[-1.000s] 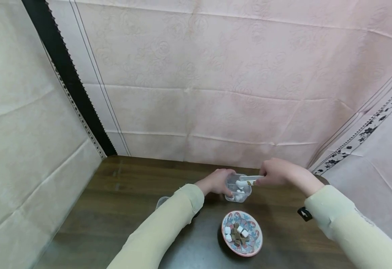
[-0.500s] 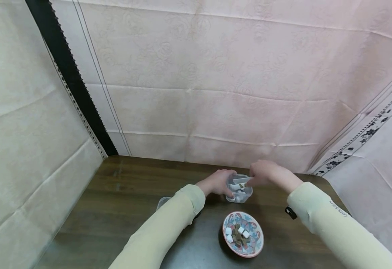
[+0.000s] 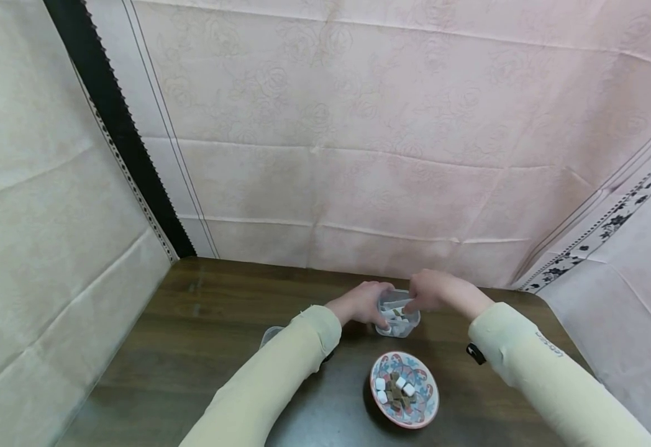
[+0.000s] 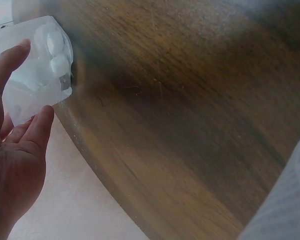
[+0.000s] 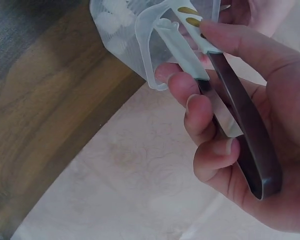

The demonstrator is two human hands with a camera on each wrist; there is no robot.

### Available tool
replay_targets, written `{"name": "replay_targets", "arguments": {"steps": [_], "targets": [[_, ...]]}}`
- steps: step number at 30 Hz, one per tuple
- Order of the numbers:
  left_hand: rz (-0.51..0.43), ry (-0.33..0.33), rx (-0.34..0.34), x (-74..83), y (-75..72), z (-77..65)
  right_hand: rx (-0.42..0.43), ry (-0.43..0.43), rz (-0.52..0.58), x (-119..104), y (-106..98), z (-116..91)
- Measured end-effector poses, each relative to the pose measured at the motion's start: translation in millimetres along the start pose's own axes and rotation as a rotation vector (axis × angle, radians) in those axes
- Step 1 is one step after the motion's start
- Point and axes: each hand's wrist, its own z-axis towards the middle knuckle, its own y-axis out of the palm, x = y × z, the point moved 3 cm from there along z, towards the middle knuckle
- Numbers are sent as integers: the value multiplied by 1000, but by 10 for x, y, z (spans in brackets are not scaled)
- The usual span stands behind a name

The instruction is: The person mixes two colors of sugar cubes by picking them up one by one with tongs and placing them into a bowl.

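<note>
In the head view my left hand (image 3: 361, 303) grips a clear plastic tub (image 3: 388, 331) near the table's far edge, its thumb and fingers on opposite sides. White lumps (image 4: 59, 65) show through the tub's wall in the left wrist view. My right hand (image 3: 436, 292) holds tongs (image 5: 242, 107) with a dark bent handle and pale tips marked with gold ovals. The tips reach down inside the tub, slightly apart; whether they touch a lump I cannot tell. Nearer me stands a patterned bowl (image 3: 422, 386) containing white cubes (image 3: 381, 396) and brown cubes (image 3: 397, 392).
Another clear container (image 3: 270, 335) is partly hidden behind my left forearm. Pale cloth (image 3: 325, 155) hangs behind the dark wooden table (image 3: 202, 347) and along both sides. The table's far edge runs just beyond the tub.
My right hand has moved left and slightly down, lowering the tongs further into the tub. The left hand keeps its grip, and the bowl is unchanged.
</note>
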Motion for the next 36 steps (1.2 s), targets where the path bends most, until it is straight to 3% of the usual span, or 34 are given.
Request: {"name": "replay_targets", "arguments": {"steps": [7,21,36], "targets": [[17,-1,-7,10,-12,-7,39,29,-63,-43,-20,24],[35,10,-25,24,-48,-18,-10,30,-94,-132,-117,-8],[23,-21,-30,10,-8,-5,16,53,-152,-148,-88,70]]}}
